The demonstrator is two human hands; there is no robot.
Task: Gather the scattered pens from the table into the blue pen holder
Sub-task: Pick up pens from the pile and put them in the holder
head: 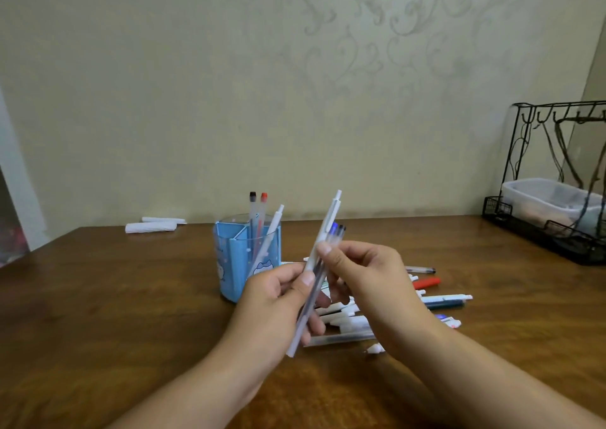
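The blue pen holder (236,264) stands mid-table with three pens (259,218) upright in it: one black-capped, one red-capped, one white. Just right of it, both hands hold a small bundle of pens (323,241) tilted upward above the table. My left hand (278,297) grips the lower half of the bundle. My right hand (364,271) pinches it higher up, thumb on a white pen. Under and behind the hands lies a pile of scattered pens (439,299), white, red and dark, partly hidden by my right wrist.
A brown wooden table (114,297) meets a patterned wall. Two white rolled items (151,227) lie at the back left. A black wire rack (557,179) holding a clear plastic box (541,199) stands at the back right.
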